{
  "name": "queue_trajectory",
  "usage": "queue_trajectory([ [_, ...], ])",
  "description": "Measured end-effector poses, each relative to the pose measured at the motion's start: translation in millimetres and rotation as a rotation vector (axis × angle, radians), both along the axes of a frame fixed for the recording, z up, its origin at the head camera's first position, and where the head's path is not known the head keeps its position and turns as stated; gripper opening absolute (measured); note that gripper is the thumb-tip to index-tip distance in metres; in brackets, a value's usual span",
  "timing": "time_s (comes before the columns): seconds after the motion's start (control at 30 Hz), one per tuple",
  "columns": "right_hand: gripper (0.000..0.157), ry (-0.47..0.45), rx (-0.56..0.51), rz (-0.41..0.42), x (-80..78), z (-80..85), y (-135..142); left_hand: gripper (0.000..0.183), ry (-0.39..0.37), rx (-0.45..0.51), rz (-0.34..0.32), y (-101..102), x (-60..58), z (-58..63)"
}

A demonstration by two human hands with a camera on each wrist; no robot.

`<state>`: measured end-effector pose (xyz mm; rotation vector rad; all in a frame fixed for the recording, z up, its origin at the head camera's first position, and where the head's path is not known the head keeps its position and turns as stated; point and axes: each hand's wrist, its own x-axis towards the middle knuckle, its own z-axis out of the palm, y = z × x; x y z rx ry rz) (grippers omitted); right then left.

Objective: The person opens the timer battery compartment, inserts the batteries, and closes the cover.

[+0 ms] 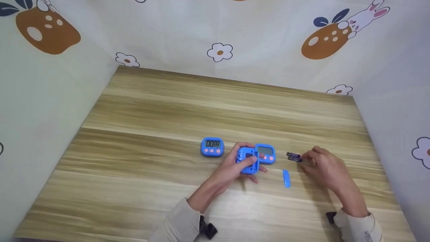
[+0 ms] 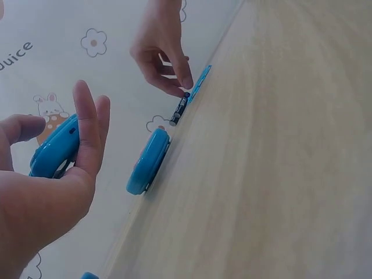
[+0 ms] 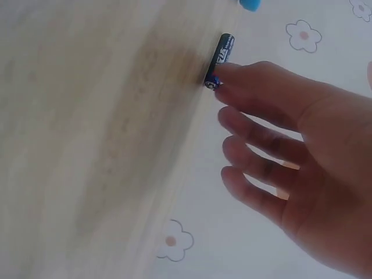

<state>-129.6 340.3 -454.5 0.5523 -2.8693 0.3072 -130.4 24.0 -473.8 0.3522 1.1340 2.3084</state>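
My left hand [image 1: 231,164] holds a blue digital timer [image 1: 240,154], its back turned up and its battery compartment uncovered. The thumb lies across the compartment. A second blue timer [image 1: 269,149] lies face up on the table just beyond that hand, its screen blank. To the left, another blue timer [image 1: 213,148] shows zeros. My right hand [image 1: 327,168] reaches down to two small dark batteries [image 1: 293,157] lying side by side. In the right wrist view its thumb and forefinger pinch the end of one battery [image 3: 225,49]; the other fingers are loosely bent.
A narrow blue battery cover [image 1: 286,178] lies on the wood-grain table [image 1: 151,168] between the hands, nearer the person than the batteries. Patterned pale walls [image 1: 174,40] enclose the table at the back and both sides.
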Motion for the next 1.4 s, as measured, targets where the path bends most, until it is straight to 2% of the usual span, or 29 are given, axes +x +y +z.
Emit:
queue_trajectory([
  [0.33,0.014,-0.027,-0.002,0.001,-9.2,-4.7,3,0.053,0.001,-0.017,0.008,0,-0.7,-1.4],
  [0.43,0.017,-0.022,-0.041,0.005,-7.5,-5.0,1,0.05,-0.004,-0.027,0.01,0,-0.8,-1.6],
  [0.5,0.018,-0.014,-0.11,0.021,-4.3,-2.8,-4,0.048,-0.007,-0.032,0.011,-1,-0.9,-1.9],
  [0.6,0.021,0.007,-0.275,0.091,1.3,5.0,-21,0.046,-0.016,-0.036,0.013,-2,-1.1,-2.8],
  [0.7,0.026,0.058,-0.441,0.223,5.3,15.5,-48,0.046,-0.029,-0.041,0.015,-3,-1.2,-3.7],
  [0.8,0.028,0.14,-0.505,0.346,7.6,23.2,-74,0.046,-0.033,-0.066,0.029,-3,-0.8,-4.4],
  [0.87,0.028,0.179,-0.5,0.4,8.5,25.6,-89,0.047,-0.03,-0.09,0.04,-3,-0.4,-4.8],
  [0.97,0.027,0.211,-0.451,0.438,9.7,25.0,-103,0.047,-0.024,-0.117,0.052,-2,0.8,-4.9],
  [1.23,0.02,0.338,-0.332,0.522,11.9,16.1,-114,0.045,0.004,-0.086,0.052,3,3.4,-3.9],
  [1.3,0.021,0.34,-0.325,0.535,10.0,13.8,-115,0.044,0.018,-0.085,0.048,3,3.1,-4.6],
  [1.4,0.022,0.287,-0.35,0.547,7.4,10.5,-115,0.044,0.033,-0.078,0.03,2,2.0,-6.9],
])
